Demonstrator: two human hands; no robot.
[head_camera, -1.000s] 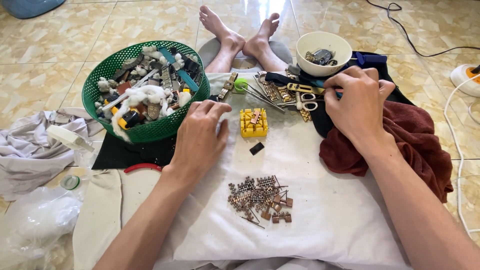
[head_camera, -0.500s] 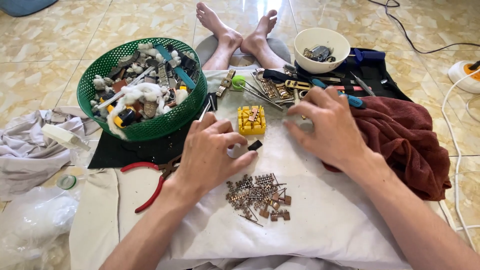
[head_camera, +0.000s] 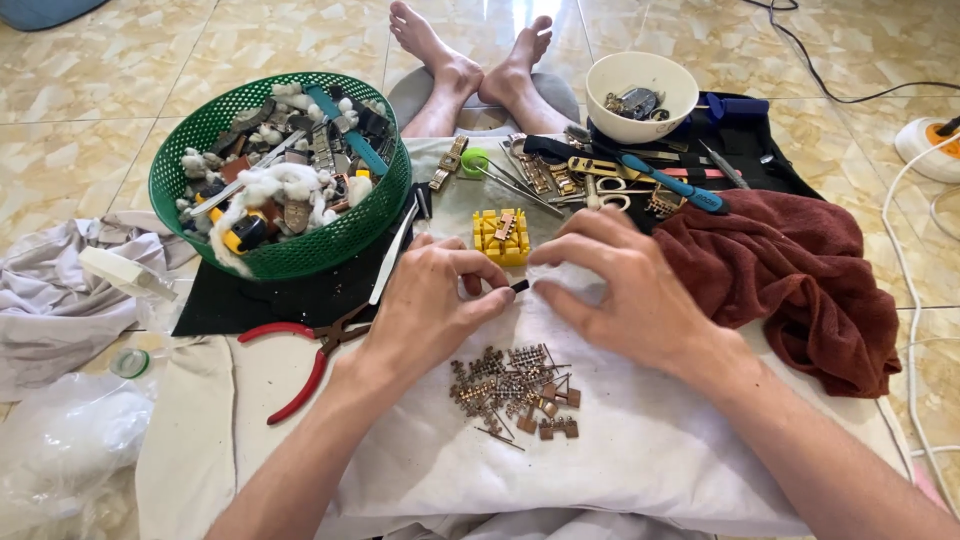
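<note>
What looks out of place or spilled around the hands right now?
Nothing looks spilled. The small metal links lie in a loose heap on the white cloth, and the red-handled pliers lie half off its edge. Both hands pinch a small dark piece.

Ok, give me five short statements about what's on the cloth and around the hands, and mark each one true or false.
1. The left hand pinches a small black piece at its fingertips. True.
2. The green basket lies to the person's right. False: it is on the left.
3. The red-handled pliers are in the right hand. False: they lie on the cloth by the left forearm.
4. The small metal parts sit heaped on the white cloth, nearer the person than the hands. True.
5. The white bowl is empty. False: it holds some small dark items.
</note>
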